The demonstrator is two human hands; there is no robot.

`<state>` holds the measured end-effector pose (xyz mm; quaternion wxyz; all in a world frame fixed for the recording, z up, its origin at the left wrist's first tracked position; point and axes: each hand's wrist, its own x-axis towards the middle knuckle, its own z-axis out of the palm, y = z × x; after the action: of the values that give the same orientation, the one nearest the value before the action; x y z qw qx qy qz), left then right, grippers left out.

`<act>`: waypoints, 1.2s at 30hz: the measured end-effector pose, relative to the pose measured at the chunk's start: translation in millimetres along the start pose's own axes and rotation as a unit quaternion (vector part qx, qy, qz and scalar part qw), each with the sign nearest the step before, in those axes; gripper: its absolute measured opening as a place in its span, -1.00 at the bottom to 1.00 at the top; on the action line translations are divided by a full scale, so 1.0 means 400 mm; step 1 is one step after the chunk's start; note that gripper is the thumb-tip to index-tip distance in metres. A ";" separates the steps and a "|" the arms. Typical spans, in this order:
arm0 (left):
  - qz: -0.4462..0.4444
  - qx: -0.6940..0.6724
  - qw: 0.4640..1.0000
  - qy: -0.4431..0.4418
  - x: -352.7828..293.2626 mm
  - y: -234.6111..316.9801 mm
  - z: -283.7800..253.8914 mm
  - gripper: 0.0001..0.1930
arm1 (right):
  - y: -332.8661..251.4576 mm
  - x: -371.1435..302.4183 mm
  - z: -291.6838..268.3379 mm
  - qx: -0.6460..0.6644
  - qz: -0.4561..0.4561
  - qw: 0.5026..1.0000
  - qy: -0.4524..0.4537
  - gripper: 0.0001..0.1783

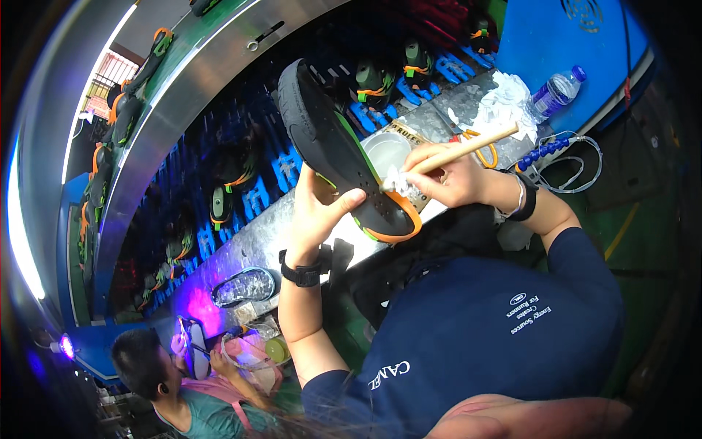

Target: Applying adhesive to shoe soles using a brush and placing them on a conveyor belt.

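My left hand [318, 212] grips a black shoe sole [322, 121] by its edges, the thumb lying across the near part. The sole is tilted, with a textured pad at its far end, small holes in the middle and orange and green trim along the rim. Closed around a pale wooden stick [479, 148], my right hand [457, 181] is just right of the sole. A crumpled white cloth [397, 181] shows at its fingertips, against the sole's surface or very close to it. Whether the cloth is wrapped on the stick's end I cannot tell.
Behind the sole, a round pale bowl [389, 152] rests on the metal ledge. White crumpled tissues [504, 102], a bottle [557, 93] and a blue segmented hose [542, 152] are at right. Blue racks [284, 170] carry shoe parts. A co-worker [194, 391] handles another sole at lower left.
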<state>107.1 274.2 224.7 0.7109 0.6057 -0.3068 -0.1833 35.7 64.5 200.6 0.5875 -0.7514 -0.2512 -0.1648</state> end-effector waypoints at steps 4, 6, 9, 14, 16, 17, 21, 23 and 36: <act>-0.014 0.011 1.000 0.003 -0.007 0.002 0.003 -0.34 | -0.005 0.000 0.009 -0.007 0.008 1.000 -0.010 -0.87; -0.024 0.007 1.000 0.000 -0.009 0.003 0.010 -0.33 | -0.004 0.011 0.006 -0.019 0.016 1.000 0.009 -0.89; -0.031 0.011 0.999 -0.010 -0.014 0.002 0.021 -0.33 | -0.003 0.036 -0.003 -0.057 -0.022 0.997 0.037 -0.92; -0.042 -0.005 0.998 -0.037 -0.025 0.004 0.037 -0.32 | -0.009 0.071 -0.023 -0.066 0.001 0.995 0.071 -0.91; -0.038 0.006 0.998 -0.047 -0.026 0.007 0.042 -0.33 | -0.009 0.085 -0.032 -0.082 -0.031 0.992 0.087 -0.93; -0.034 0.007 0.998 -0.049 -0.027 0.008 0.045 -0.33 | -0.009 0.091 -0.035 -0.086 -0.034 0.992 0.087 -0.93; -0.056 -0.017 0.997 -0.051 -0.030 0.013 0.055 -0.33 | -0.010 0.111 -0.043 -0.091 -0.037 0.990 0.097 -0.95; -0.054 -0.021 0.997 -0.053 -0.028 0.013 0.057 -0.33 | -0.009 0.117 -0.044 -0.069 -0.073 0.989 0.104 -0.96; -0.093 -0.017 0.995 -0.028 0.007 0.025 0.076 -0.35 | -0.039 -0.020 -0.068 0.007 -0.064 0.988 0.141 -0.91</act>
<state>88.2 251.8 237.5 0.6918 0.6142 -0.2664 -0.2706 21.4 39.7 215.6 0.6104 -0.6991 -0.2141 -0.3047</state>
